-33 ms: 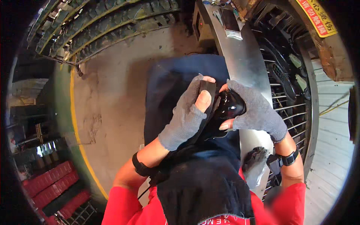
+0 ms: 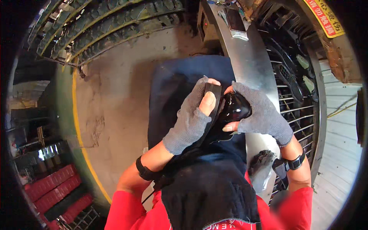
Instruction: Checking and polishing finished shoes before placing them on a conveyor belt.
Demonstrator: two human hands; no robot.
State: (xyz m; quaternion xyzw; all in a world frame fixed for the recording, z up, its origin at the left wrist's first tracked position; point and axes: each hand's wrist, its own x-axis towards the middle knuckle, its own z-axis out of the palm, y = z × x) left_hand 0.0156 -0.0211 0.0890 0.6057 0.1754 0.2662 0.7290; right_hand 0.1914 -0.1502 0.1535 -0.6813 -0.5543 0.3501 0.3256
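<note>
Both my hands, in grey fingerless gloves, are together above my dark apron. My left hand (image 2: 189,120) is closed around a black shoe sole (image 2: 215,92), its thumb lying across the edge. Facing it on the right is a glossy black shoe upper (image 2: 237,108), which looks rounded and filled out. My right hand (image 2: 262,111) grips this upper, fingers on its far side and thumb on the near side. The sole and upper sit side by side with a narrow dark line between them; whether they touch all along cannot be made out.
A metal bench (image 2: 251,57) runs along my right, carrying a phone (image 2: 234,20) at its far end. Beyond it, black shoe parts (image 2: 289,80) lie over a rack of metal bars (image 2: 297,119). Shelves of shoe-shaped pieces (image 2: 115,28) stand far left. A dark cloth bundle (image 2: 262,163) lies near my right forearm.
</note>
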